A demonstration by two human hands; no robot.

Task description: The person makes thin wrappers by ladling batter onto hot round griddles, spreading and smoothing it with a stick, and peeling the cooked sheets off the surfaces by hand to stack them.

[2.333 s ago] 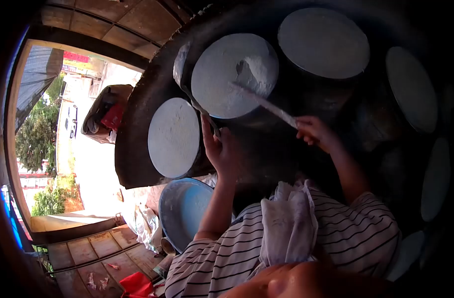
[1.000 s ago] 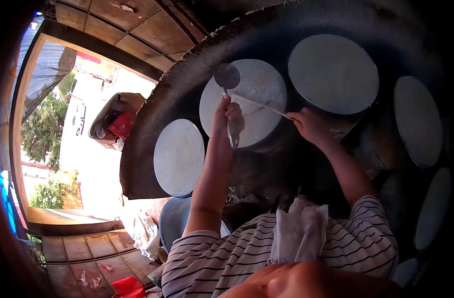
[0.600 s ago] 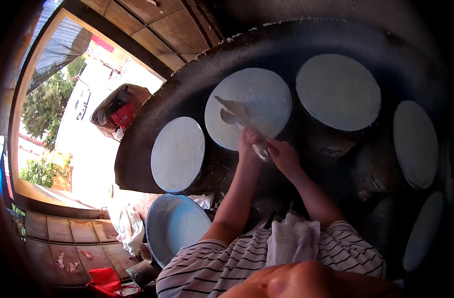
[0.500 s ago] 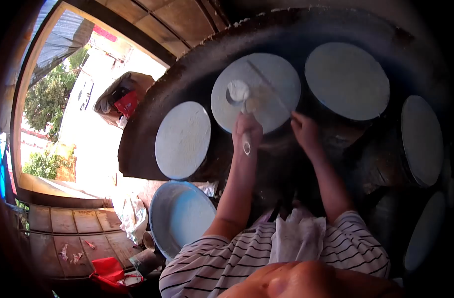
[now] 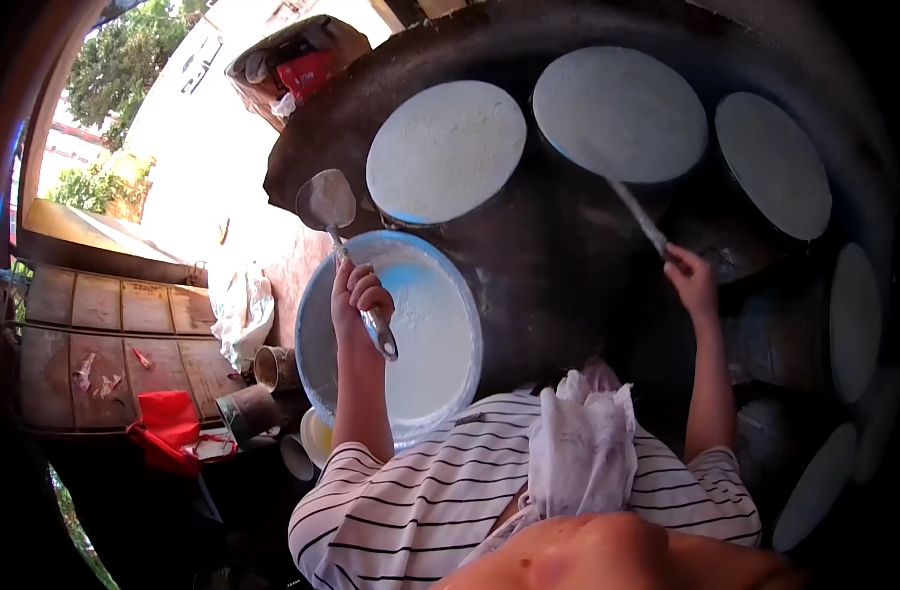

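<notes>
My left hand [image 5: 360, 297] is closed round the handle of a metal ladle [image 5: 328, 201], holding it up over the far left rim of a wide basin [image 5: 308, 369]. White liquid [image 5: 432, 339] lies inside the basin. My right hand [image 5: 694, 283] pinches a thin stick [image 5: 635, 208], whose far tip reaches the near edge of a round white disc [image 5: 622, 113]. To the left of that disc is another round white disc [image 5: 448, 152], and a third white disc [image 5: 773, 165] lies to its right. All of them rest on dark round supports.
A dark curved stove rim [image 5: 307, 147] runs behind the discs. More white discs [image 5: 856, 324] stand along the right. A red bag [image 5: 165, 425], a metal can [image 5: 248, 413] and a white plastic bag [image 5: 241, 320] are at the lower left. A bag with red cloth [image 5: 302, 71] sits beyond the rim.
My left hand and the ladle have moved from over a disc to above the basin. My right hand and the stick have shifted right, and the view has turned.
</notes>
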